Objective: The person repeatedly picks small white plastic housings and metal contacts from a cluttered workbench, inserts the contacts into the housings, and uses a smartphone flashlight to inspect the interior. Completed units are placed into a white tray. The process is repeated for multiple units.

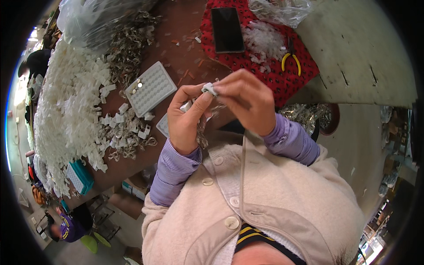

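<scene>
My left hand (190,112) is closed, pinching a small white plastic piece (209,88) between thumb and forefinger. A second white piece (186,106) sits in the curl of its other fingers, with thin silvery strands (202,134) hanging below the palm. My right hand (249,99), slightly blurred, has its fingertips pressed together at the right end of the pinched piece; what they grip is too small to tell. Left of my hands lies a white tray (154,90) with rows of round pockets and a few shiny round discs (137,85). Another white tray (163,126) is partly hidden by my left hand.
White plastic pieces (66,115) heap the table's left side, beside tangled silvery strands (128,48). A red patterned cloth (265,79) bears a phone (227,30), clear bits (265,42) and yellow-handled pliers (291,64). A teal-edged tray (80,177) stands near the left edge. Another person (73,225) is lower left.
</scene>
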Available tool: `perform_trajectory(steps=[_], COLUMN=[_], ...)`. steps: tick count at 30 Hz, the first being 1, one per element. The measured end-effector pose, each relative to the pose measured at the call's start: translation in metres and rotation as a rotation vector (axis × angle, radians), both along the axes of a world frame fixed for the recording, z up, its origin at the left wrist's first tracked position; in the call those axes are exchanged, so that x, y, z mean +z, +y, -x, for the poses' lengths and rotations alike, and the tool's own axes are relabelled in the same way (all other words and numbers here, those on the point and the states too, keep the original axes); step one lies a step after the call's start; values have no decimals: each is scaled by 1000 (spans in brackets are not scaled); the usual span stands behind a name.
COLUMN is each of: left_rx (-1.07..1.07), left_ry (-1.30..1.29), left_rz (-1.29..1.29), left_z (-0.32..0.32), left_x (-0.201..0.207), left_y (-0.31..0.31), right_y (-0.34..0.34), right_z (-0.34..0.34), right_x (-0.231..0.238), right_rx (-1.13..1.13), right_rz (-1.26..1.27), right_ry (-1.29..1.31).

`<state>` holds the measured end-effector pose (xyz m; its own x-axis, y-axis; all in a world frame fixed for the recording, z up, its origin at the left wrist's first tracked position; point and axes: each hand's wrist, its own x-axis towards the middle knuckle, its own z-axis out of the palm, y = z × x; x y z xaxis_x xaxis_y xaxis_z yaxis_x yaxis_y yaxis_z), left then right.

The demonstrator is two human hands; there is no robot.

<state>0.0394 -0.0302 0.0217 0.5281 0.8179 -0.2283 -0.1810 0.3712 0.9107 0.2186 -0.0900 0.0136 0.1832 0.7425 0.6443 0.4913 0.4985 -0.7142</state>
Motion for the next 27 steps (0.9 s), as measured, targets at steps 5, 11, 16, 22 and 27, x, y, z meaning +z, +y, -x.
perform_trajectory(steps=[5, 11, 16, 22, 27], left_rx=[-164, -405, -81, -11, -139], left_ry=[30, 33, -67, -88, 29], left_rz=[109, 343, 193, 96, 113], left_z=[-25, -39, -35, -26, -28], left_x=[-9, -12, -1, 4, 1], left_y=[-16, -4, 23, 37, 34], right_y=[-26, -41, -5, 38, 45], right_z=[-16, -28, -79, -109, -112], right_x=[-17, -15, -14, -30, -29], right_rx=[-121, -177, -305, -424, -326], right_rz=[-48, -35, 91, 226, 231], right_ry=[-159, -205, -341, -626, -387])
